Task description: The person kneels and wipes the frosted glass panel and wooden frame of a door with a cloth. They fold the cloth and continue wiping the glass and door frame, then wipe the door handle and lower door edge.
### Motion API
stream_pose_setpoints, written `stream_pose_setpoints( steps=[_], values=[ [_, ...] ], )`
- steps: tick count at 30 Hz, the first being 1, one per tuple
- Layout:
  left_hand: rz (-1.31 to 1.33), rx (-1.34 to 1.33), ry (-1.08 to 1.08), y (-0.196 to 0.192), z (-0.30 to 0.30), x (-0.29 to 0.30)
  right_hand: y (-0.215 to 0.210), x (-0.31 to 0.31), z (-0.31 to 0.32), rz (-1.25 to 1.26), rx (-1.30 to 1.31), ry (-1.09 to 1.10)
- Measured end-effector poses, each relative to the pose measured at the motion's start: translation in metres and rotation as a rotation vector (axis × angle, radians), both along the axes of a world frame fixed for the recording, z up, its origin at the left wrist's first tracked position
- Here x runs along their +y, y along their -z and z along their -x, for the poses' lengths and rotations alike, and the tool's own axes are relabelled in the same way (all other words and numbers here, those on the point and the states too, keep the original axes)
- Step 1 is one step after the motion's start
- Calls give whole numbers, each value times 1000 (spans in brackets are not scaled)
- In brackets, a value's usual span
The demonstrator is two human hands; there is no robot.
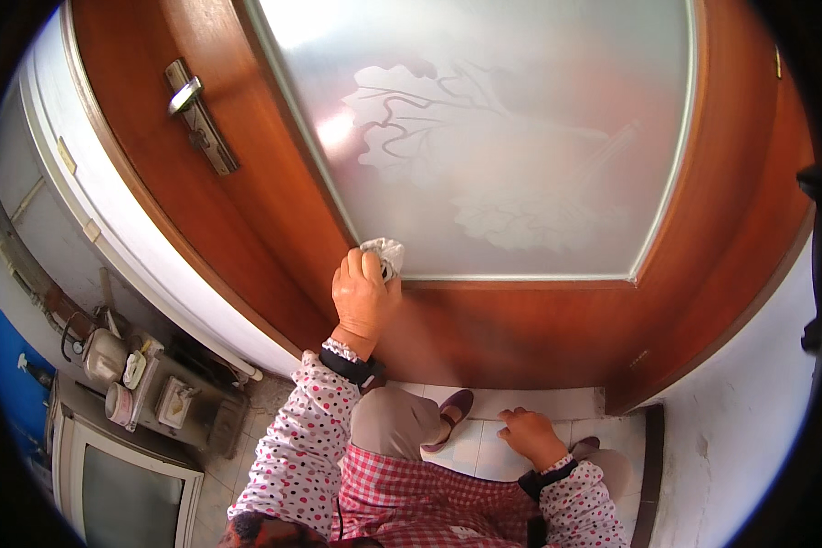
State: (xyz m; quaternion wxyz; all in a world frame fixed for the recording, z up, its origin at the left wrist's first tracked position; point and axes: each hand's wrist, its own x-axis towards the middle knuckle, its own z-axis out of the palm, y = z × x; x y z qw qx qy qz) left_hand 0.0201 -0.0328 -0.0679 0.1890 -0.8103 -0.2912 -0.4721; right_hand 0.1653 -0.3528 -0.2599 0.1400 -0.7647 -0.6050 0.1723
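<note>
My left hand (pixel 363 297) is closed round a crumpled whitish cloth (pixel 388 252). It presses the cloth to the lower left corner of a frosted glass pane (pixel 521 119), where the glass meets the brown wooden door (pixel 274 247). Part of the cloth is hidden behind the fingers. Low on the right, my right hand (pixel 532 437) hangs above the tiled floor with nothing seen in it; its fingers are loosely bent and apart.
A metal lever handle (pixel 185 96) juts from the door's upper left. To the lower left stand a white-framed cabinet (pixel 128 498) and a cluttered small stand (pixel 178 406). A white wall (pixel 731 402) rises on the right. My shoe (pixel 449 418) is close to the door sill.
</note>
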Motion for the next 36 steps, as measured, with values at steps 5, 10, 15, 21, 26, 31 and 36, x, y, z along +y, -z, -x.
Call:
stream_pose_setpoints(
  steps=[5,10,15,21,26,31,36],
  values=[
    [202,-119,-21,18,0,-4,-19,13,5,-15,-11,12],
    [279,-103,26,5,-15,-13,-29,30,2,31,-20,11],
    [342,104,31,-18,-41,-30,-42,44,5,27,-55,16],
    [317,368,61,-46,-80,-73,-75,39,12,34,-77,33],
    [213,415,18,-71,-98,-74,-91,58,10,-2,-107,80],
    [151,439,33,-85,-113,-69,-87,74,-4,-38,-128,50],
    [112,434,86,-92,-120,-77,-87,78,-6,-51,-120,30]
  ],
)
